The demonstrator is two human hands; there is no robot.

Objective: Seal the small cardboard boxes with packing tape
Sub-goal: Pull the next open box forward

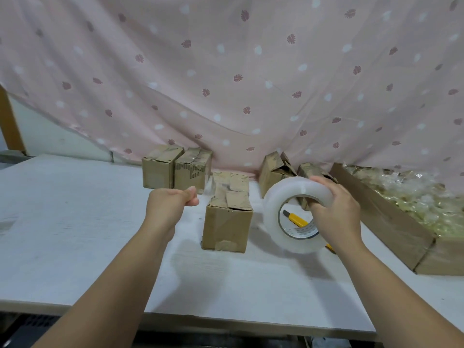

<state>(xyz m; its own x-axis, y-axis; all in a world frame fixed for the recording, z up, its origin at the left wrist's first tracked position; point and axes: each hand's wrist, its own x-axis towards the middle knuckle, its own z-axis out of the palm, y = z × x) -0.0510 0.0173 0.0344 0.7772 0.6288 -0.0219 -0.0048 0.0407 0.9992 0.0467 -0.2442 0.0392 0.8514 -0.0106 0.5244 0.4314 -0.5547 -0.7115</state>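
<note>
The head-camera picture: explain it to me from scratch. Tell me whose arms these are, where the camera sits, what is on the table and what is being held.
There is no machine here. A person wears one wide-angle camera on the head, looking forward and down, so the two bare arms reaching in from the bottom are that person's own.

The right hand grips a big roll of clear packing tape, fingers hooked through its core. The left hand is pinched shut, apparently on the pulled-out tape end, though the clear strip is hard to see.

Between the hands a small cardboard box stands on the white table. Two similar boxes stand further back on the left, and two with loose flaps behind the roll. A yellow utility knife shows through the roll's hole. At the right lies a long cardboard tray of crinkled plastic wrapping. A pink patterned cloth hangs behind.
</note>
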